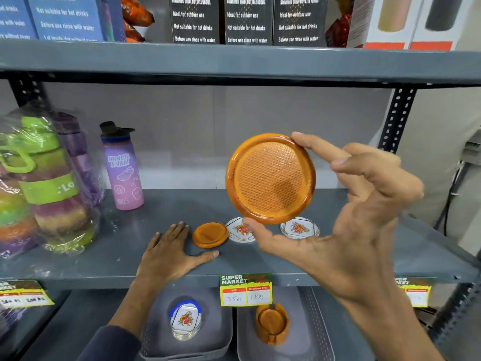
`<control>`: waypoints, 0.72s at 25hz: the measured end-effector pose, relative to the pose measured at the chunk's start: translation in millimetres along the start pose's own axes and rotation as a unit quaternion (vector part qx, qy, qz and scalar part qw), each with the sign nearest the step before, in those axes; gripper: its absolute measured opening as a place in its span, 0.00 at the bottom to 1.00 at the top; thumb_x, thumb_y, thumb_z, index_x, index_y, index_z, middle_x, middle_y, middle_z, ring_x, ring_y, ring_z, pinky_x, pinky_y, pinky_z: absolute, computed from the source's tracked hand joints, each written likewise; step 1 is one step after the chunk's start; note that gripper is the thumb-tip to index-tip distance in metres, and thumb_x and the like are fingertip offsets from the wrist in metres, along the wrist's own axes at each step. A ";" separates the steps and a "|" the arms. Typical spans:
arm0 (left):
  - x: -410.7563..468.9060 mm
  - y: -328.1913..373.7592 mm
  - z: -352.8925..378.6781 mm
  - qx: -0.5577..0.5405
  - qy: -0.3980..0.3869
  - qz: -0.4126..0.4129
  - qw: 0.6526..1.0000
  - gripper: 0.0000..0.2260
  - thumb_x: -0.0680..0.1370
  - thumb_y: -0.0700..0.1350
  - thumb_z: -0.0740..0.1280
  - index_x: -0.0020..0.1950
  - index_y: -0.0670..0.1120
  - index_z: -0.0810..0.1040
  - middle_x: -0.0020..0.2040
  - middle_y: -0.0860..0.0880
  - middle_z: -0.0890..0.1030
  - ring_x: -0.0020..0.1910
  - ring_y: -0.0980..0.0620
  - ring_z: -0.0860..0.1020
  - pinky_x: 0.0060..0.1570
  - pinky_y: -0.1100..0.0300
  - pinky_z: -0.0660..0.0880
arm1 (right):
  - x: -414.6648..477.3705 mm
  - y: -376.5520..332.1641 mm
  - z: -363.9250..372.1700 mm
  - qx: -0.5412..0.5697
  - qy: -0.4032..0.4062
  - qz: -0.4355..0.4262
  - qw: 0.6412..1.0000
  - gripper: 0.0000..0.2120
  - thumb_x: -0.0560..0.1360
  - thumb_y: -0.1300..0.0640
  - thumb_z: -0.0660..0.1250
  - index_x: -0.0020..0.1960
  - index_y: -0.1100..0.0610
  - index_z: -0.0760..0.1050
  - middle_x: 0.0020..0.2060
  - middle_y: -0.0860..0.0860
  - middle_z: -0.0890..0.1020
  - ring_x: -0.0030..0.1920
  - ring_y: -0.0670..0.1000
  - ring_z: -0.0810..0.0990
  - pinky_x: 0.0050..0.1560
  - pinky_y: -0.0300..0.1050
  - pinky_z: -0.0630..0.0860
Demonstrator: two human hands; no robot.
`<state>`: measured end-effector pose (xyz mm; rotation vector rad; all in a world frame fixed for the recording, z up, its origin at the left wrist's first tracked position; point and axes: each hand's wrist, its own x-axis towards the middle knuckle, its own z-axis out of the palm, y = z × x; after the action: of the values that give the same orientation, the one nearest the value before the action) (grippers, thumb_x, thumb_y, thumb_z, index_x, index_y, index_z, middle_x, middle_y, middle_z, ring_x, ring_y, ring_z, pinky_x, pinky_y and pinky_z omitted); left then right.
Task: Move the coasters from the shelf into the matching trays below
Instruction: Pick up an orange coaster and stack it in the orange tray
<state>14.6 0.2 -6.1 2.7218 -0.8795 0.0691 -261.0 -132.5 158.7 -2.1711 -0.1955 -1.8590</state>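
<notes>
We observe the right hand (346, 220) pinching an orange coaster (270, 178) by its rim above the shelf (260, 261). The left hand (169, 251) lies flat and open, empty, beside a second orange coaster (209, 234) there.

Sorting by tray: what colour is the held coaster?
Orange coaster, honeycomb-textured centre; head view.

Dark navy sleeve (114, 342) on left arm, bare left hand (169, 254), bare right hand (346, 230)
</notes>
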 end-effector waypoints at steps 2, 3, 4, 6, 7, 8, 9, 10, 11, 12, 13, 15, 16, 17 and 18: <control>-1.3 1.5 -1.6 -0.003 -0.002 -0.003 1.000 0.66 0.55 0.89 0.44 0.83 0.50 0.57 0.84 0.54 0.55 0.83 0.55 0.52 0.81 0.48 0.47 | -9.5 3.5 -1.8 -0.002 -0.046 0.030 0.999 0.41 0.61 0.48 0.85 0.61 0.45 0.58 0.66 0.29 0.69 0.63 0.60 0.80 0.64 0.59 0.64; -2.3 2.8 -3.1 -0.005 -0.005 -0.005 1.000 0.68 0.53 0.89 0.42 0.83 0.50 0.56 0.84 0.54 0.55 0.83 0.55 0.51 0.81 0.48 0.47 | -15.8 4.0 -2.8 -0.010 -0.079 0.042 0.996 0.42 0.60 0.43 0.83 0.61 0.46 0.58 0.66 0.32 0.70 0.63 0.59 0.80 0.63 0.58 0.62; -2.8 4.0 -4.6 -0.008 -0.010 -0.008 1.000 0.70 0.50 0.90 0.40 0.83 0.49 0.56 0.84 0.54 0.54 0.83 0.55 0.51 0.81 0.48 0.47 | -23.0 3.8 -4.2 -0.010 -0.118 0.062 0.991 0.43 0.58 0.40 0.83 0.61 0.46 0.58 0.66 0.36 0.72 0.64 0.57 0.80 0.62 0.58 0.62; -4.3 4.8 -5.3 -0.018 -0.014 -0.012 1.000 0.73 0.47 0.90 0.39 0.84 0.49 0.55 0.84 0.54 0.54 0.83 0.56 0.51 0.81 0.49 0.46 | -45.6 4.4 -10.2 0.010 -0.179 0.113 0.977 0.46 0.56 0.38 0.83 0.62 0.41 0.56 0.65 0.43 0.77 0.65 0.53 0.79 0.60 0.55 0.63; -4.3 4.7 -5.6 -0.021 -0.012 -0.012 1.000 0.72 0.48 0.90 0.40 0.84 0.48 0.55 0.84 0.54 0.54 0.82 0.56 0.51 0.81 0.49 0.47 | -61.2 5.4 -13.9 0.020 -0.205 0.136 0.969 0.48 0.55 0.38 0.83 0.63 0.37 0.54 0.64 0.46 0.79 0.66 0.51 0.78 0.60 0.53 0.63; -4.2 4.4 -4.8 -0.022 -0.014 -0.011 1.000 0.71 0.50 0.90 0.42 0.83 0.48 0.56 0.84 0.54 0.55 0.82 0.56 0.52 0.81 0.49 0.47 | -81.9 7.6 -17.9 0.025 -0.234 0.158 0.959 0.49 0.54 0.38 0.82 0.63 0.34 0.53 0.63 0.46 0.79 0.67 0.48 0.76 0.60 0.51 0.64; -4.3 3.8 -3.4 -0.021 -0.012 -0.009 1.000 0.68 0.53 0.89 0.45 0.83 0.49 0.57 0.84 0.53 0.56 0.82 0.56 0.53 0.81 0.49 0.47 | -105.7 10.1 -21.7 0.026 -0.263 0.177 0.948 0.50 0.54 0.37 0.82 0.65 0.32 0.53 0.63 0.46 0.80 0.68 0.44 0.73 0.60 0.48 0.64; -4.1 2.9 -3.6 -0.020 -0.006 -0.005 1.000 0.66 0.55 0.89 0.48 0.83 0.49 0.58 0.84 0.53 0.56 0.82 0.55 0.53 0.81 0.48 0.48 | -130.0 13.4 -25.9 0.018 -0.298 0.196 0.934 0.50 0.54 0.36 0.81 0.66 0.31 0.54 0.62 0.46 0.79 0.68 0.40 0.70 0.60 0.47 0.65; -3.8 1.7 -2.0 -0.020 -0.004 -0.003 1.000 0.64 0.57 0.88 0.50 0.82 0.49 0.59 0.84 0.53 0.57 0.82 0.55 0.54 0.81 0.48 0.48 | -156.9 19.0 -29.6 0.005 -0.333 0.220 0.917 0.50 0.53 0.34 0.80 0.67 0.32 0.55 0.62 0.44 0.78 0.68 0.37 0.66 0.59 0.46 0.67; -2.8 1.1 -2.3 -0.022 -0.002 -0.002 1.000 0.63 0.58 0.88 0.51 0.82 0.49 0.59 0.84 0.53 0.57 0.82 0.54 0.54 0.81 0.47 0.49 | -183.1 27.5 -31.5 -0.010 -0.365 0.255 0.895 0.50 0.53 0.31 0.79 0.67 0.32 0.56 0.62 0.42 0.75 0.67 0.34 0.64 0.59 0.44 0.68; -2.2 1.0 -2.3 -0.023 -0.001 0.000 1.000 0.62 0.58 0.87 0.51 0.82 0.49 0.59 0.84 0.53 0.58 0.82 0.54 0.55 0.81 0.47 0.49 | -207.6 38.3 -31.8 -0.014 -0.394 0.301 0.868 0.49 0.52 0.29 0.78 0.66 0.32 0.56 0.63 0.38 0.71 0.66 0.34 0.62 0.59 0.41 0.67; -1.2 0.6 -2.6 -0.023 0.001 0.002 1.000 0.61 0.59 0.87 0.52 0.82 0.49 0.59 0.84 0.52 0.58 0.82 0.54 0.55 0.81 0.47 0.49 | -250.6 67.0 -22.9 -0.021 -0.428 0.385 0.818 0.45 0.52 0.24 0.76 0.61 0.34 0.58 0.61 0.33 0.67 0.63 0.36 0.66 0.55 0.41 0.63; -1.2 0.4 -2.7 -0.023 0.002 0.002 1.000 0.61 0.59 0.87 0.52 0.82 0.49 0.59 0.84 0.52 0.58 0.82 0.53 0.55 0.80 0.46 0.50 | -269.5 84.3 -14.1 -0.032 -0.432 0.406 0.805 0.44 0.52 0.24 0.76 0.58 0.37 0.58 0.60 0.34 0.69 0.62 0.39 0.69 0.54 0.44 0.62; -1.0 0.2 -2.6 -0.023 0.004 0.003 1.000 0.61 0.59 0.87 0.52 0.82 0.49 0.60 0.84 0.52 0.58 0.82 0.53 0.55 0.80 0.46 0.50 | -285.9 102.3 -3.1 -0.045 -0.434 0.422 0.795 0.43 0.52 0.25 0.76 0.57 0.39 0.58 0.59 0.36 0.71 0.61 0.44 0.72 0.54 0.46 0.61; -1.1 -0.3 -2.5 -0.024 0.007 0.004 1.000 0.61 0.59 0.87 0.52 0.82 0.49 0.60 0.83 0.52 0.59 0.82 0.53 0.56 0.80 0.46 0.50 | -298.9 119.8 9.4 -0.060 -0.439 0.437 0.783 0.43 0.54 0.27 0.76 0.57 0.40 0.57 0.59 0.40 0.74 0.62 0.48 0.73 0.55 0.48 0.61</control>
<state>13.9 1.8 -3.9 2.6698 -0.8774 0.0677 -268.0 -221.2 -150.9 -2.3927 0.6665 -0.3103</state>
